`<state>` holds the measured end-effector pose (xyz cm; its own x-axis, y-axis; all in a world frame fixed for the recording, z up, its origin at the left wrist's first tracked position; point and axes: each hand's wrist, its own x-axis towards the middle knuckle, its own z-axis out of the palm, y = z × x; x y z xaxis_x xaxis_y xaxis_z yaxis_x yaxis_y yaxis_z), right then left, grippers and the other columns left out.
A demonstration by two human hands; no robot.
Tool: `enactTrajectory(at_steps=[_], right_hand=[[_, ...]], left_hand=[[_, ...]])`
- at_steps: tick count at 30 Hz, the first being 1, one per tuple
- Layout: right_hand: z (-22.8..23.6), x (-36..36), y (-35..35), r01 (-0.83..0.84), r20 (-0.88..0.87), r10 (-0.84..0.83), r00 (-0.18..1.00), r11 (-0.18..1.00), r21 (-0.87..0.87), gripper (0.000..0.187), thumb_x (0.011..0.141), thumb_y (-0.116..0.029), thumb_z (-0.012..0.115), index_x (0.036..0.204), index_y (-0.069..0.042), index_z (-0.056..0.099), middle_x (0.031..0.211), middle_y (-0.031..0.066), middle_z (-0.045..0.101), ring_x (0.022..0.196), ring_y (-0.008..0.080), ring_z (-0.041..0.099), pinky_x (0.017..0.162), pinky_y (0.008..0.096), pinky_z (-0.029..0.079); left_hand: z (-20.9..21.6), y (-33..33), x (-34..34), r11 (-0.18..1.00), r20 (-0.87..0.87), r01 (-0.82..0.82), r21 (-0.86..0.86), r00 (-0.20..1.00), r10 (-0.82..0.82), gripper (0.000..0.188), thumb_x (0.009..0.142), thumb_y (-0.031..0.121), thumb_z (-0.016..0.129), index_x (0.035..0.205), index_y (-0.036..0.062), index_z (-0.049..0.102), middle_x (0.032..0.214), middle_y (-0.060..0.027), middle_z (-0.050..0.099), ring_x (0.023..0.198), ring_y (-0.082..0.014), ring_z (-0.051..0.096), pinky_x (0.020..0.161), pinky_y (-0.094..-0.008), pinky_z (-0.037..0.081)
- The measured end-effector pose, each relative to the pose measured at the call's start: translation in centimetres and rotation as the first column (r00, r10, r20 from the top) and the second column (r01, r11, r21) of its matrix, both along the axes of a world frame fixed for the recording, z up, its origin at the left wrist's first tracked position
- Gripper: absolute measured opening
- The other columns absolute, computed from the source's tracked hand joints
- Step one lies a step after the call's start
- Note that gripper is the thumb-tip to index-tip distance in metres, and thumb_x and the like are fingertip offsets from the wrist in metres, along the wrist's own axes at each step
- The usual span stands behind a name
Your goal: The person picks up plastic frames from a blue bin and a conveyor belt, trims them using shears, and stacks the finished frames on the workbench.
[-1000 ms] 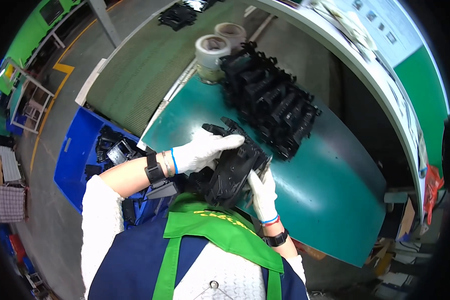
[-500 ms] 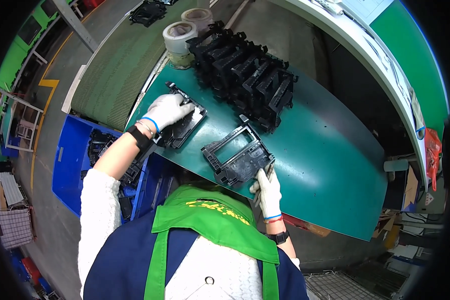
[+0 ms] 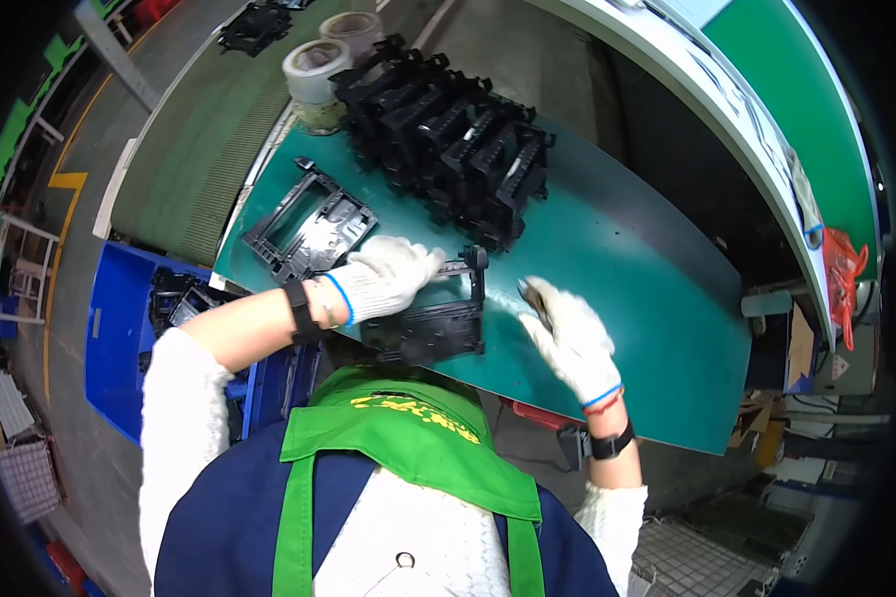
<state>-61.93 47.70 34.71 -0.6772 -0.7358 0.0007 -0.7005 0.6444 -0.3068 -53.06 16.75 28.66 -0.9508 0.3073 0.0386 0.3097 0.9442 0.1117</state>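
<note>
My gloved left hand (image 3: 390, 274) is closed on the upper left part of a black plastic frame (image 3: 433, 333) at the table's near edge. That frame has a rectangular opening and looks slightly blurred. To the right, apart from the frame, my gloved right hand (image 3: 575, 343) is raised over the green table (image 3: 657, 348). Its fingers are pinched around a small dark, slim object whose kind I cannot make out. A second black plastic frame (image 3: 324, 234) lies flat on the table, beyond and left of my left hand.
Several black frames stand in a packed row (image 3: 448, 149) at the table's far side. Rolls of clear tape (image 3: 317, 75) sit at the far left corner, beside a green conveyor belt (image 3: 189, 149). A blue bin (image 3: 110, 348) with black parts stands left of the table.
My left hand has left the far-left frame and moved right onto the near frame, which has turned. My right hand has let go of that frame and moved right, away from it.
</note>
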Motion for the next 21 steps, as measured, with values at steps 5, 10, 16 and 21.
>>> enactTrajectory(at_steps=[5, 10, 16, 21], right_hand=[[2.3, -4.1, -1.5, -0.217, 0.074, 0.211, 0.975, 0.972, 0.090, 0.051, 0.100, -0.040, 0.068, 0.142, -0.011, 0.061, 0.117, 0.0153, 0.073, 0.108, 0.0365, 0.067, 0.094, 0.0438, 0.055], [2.7, -5.7, -2.5, -0.376, 0.129, 0.362, 0.923, 0.920, 0.109, 0.045, 0.100, -0.044, 0.066, 0.135, -0.017, 0.066, 0.104, 0.0130, 0.072, 0.102, 0.0340, 0.068, 0.089, 0.0464, 0.056], [4.1, -6.1, -3.4, -0.424, 0.185, 0.391, 0.902, 0.881, 0.208, 0.039, 0.101, -0.040, 0.066, 0.131, -0.016, 0.068, 0.104, 0.0137, 0.073, 0.100, 0.0344, 0.070, 0.086, 0.0459, 0.057], [3.9, -5.8, -3.2, -0.357, 0.004, 0.357, 0.934, 0.932, 0.063, 0.034, 0.099, -0.026, 0.070, 0.130, -0.012, 0.068, 0.106, 0.0144, 0.074, 0.094, 0.0345, 0.071, 0.082, 0.0430, 0.058]], left_hand=[[4.1, 0.1, -0.1, 0.962, -0.150, 0.245, -0.119, 0.953, -0.261, 0.039, 0.091, 0.014, 0.059, 0.127, 0.0002, 0.063, 0.082, -0.0122, 0.069, 0.077, -0.0298, 0.071, 0.064, -0.0446, 0.054], [4.6, 0.4, -0.5, 0.935, -0.103, 0.305, -0.179, 0.940, -0.326, 0.043, 0.091, 0.014, 0.061, 0.131, -0.0004, 0.063, 0.080, -0.0101, 0.068, 0.076, -0.0296, 0.070, 0.063, -0.0442, 0.054], [5.6, 0.4, -1.0, 0.932, -0.087, 0.334, -0.144, 0.934, -0.348, 0.041, 0.091, 0.015, 0.061, 0.130, 0.0023, 0.064, 0.082, -0.0107, 0.070, 0.078, -0.0302, 0.072, 0.063, -0.0459, 0.054], [6.6, -1.0, -0.7, 0.982, 0.115, 0.187, 0.010, 0.976, -0.187, 0.035, 0.092, 0.014, 0.063, 0.127, 0.0071, 0.067, 0.077, -0.0102, 0.067, 0.074, -0.0281, 0.071, 0.062, -0.0432, 0.054]])
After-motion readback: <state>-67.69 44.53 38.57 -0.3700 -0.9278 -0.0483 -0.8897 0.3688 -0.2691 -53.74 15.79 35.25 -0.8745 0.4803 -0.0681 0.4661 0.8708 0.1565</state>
